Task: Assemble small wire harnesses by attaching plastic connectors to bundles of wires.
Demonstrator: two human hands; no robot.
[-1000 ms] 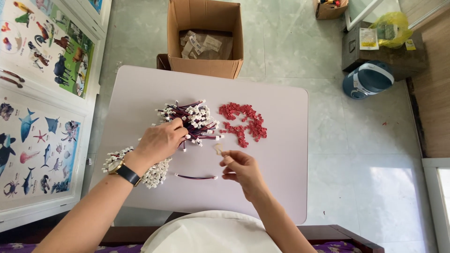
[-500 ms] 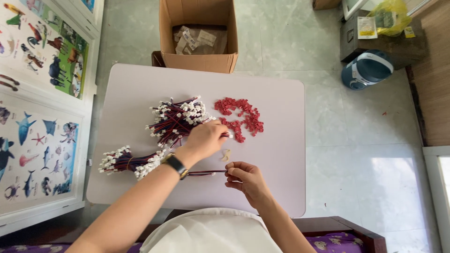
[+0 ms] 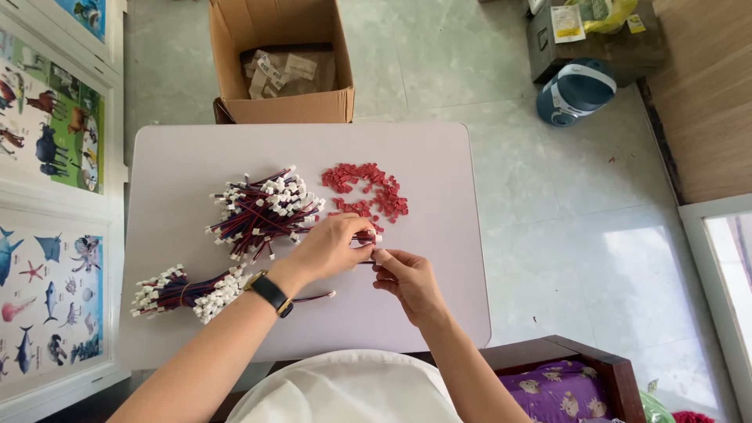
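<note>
**Two hands meet over a small wire lead at the middle of the surface**

The left hand reaches in from the lower left, a dark watch on its wrist, its fingers curled and pinched on a short wire lead just below the red pieces. The right hand comes up from below and meets it fingertip to fingertip, thumb and forefinger closed on the same lead; what exactly sits between the fingertips is too small to tell. Both hands hover just above the pale surface, near its middle.

Just beyond the fingertips lies a loose scatter of small red connector pieces, spread in a rough ring. To the left of that, touching the back of the left hand, is a loose heap of red and dark wire leads with white plugs. A single lead lies under the left forearm, and further left, near the surface's edge, sits a tied bundle of the same leads.

Past the far edge of the surface stands an open cardboard box with paper packets inside. Animal posters run along the left side. On the tiled floor to the right sits a round blue and white appliance.
</note>
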